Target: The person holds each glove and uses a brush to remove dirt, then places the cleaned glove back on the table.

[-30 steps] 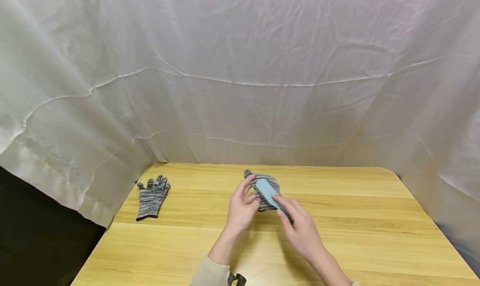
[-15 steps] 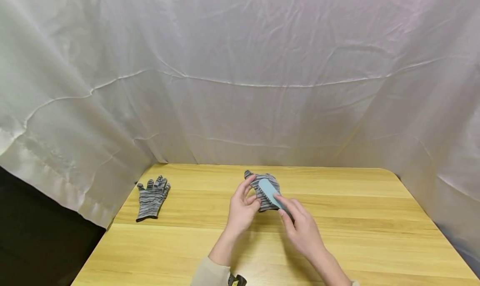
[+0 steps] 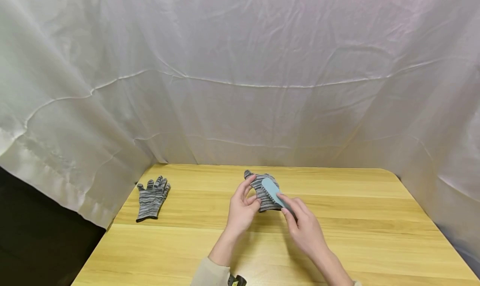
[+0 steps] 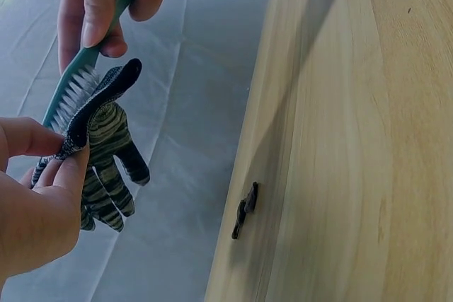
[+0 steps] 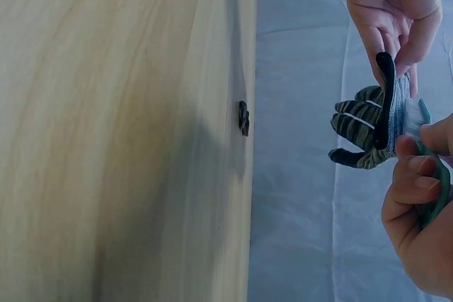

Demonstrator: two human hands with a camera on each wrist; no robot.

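My left hand (image 3: 241, 209) pinches the edge of a grey-and-black striped knit glove (image 3: 263, 202), held up over the table. In the left wrist view the glove's black cuff (image 4: 117, 88) faces the camera and its fingers hang down. My right hand (image 3: 305, 230) grips the handle of a light blue-green brush (image 3: 271, 189), index finger stretched along its back. White bristles (image 4: 74, 95) lie against the glove in the left wrist view. A second matching glove (image 3: 151, 199) rests flat at the table's left, fingers pointing away.
The wooden table (image 3: 356, 219) reaches under both arms. Pale satin curtain (image 3: 240, 90) hangs behind it and along both sides. A small dark item (image 4: 245, 210) shows near the table's edge in the wrist views. A black strap (image 3: 237, 280) sits by the left sleeve.
The brush and right hand have shifted slightly right and toward me across the glove. My left hand and the second glove stay in place.
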